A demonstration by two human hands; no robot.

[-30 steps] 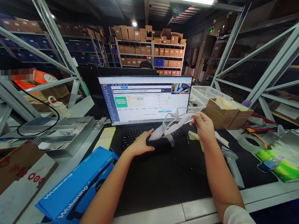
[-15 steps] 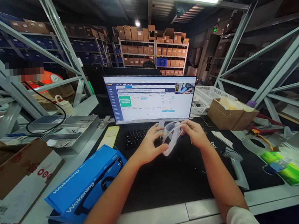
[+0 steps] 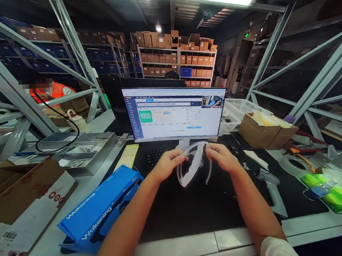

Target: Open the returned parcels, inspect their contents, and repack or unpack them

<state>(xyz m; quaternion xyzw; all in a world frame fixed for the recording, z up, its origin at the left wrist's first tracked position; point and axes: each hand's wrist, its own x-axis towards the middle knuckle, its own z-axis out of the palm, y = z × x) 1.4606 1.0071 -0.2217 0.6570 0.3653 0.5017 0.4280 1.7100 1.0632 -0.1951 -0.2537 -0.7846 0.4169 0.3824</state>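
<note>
A translucent, whitish looped strip [image 3: 192,170] hangs in front of me, above the black desk mat; its exact kind is hard to make out. My left hand [image 3: 169,164] pinches its left side between thumb and fingers. On the other side, my right hand [image 3: 221,156] grips it near the top, and a loose end dangles below those fingers. Behind the hands are a dark keyboard [image 3: 155,156] and a lit monitor [image 3: 173,124]. A blue box marked "Wakening" [image 3: 97,209] lies beside my left forearm.
To the right, a handheld scanner [image 3: 272,191], a tape roll [image 3: 295,165] and a green packet [image 3: 334,195] lie on the desk. An open carton [image 3: 33,206] and a grey tray [image 3: 88,156] stand left. A person in an orange vest [image 3: 57,89] is beyond the frame.
The looped strip has opened into a wider loop and hangs lower, with a loose end now dangling. My left hand has closed from a spread grasp to a pinch.
</note>
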